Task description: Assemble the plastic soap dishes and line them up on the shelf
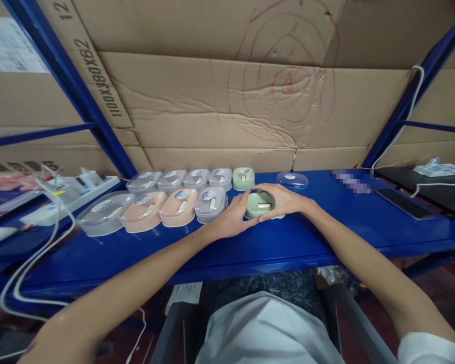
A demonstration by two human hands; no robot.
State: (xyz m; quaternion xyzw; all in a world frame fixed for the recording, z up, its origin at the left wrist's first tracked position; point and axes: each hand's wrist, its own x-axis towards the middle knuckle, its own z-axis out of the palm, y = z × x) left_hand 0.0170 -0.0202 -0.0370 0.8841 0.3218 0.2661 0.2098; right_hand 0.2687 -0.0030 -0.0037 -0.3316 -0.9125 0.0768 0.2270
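Note:
A small green oval box [258, 199] sits near the middle of the blue tabletop, with a pale oblong piece in its front or top. My left hand [232, 216] curls around its left side, and my right hand [282, 199] wraps its right side. The fingertips of both hands come close together at the near and far edges. To the left of my left hand stands a grey box [211, 205] under a clear cover. A clear oval lid [292, 180] with a round label lies flat behind my right hand.
Two rows of covered boxes stand to the left, including peach boxes [144, 212], grey ones and a green box [243, 178]. A black phone [405, 203] lies at right. White cables [55, 237] and power strips [76, 199] are at left; cardboard [197, 91] backs the table.

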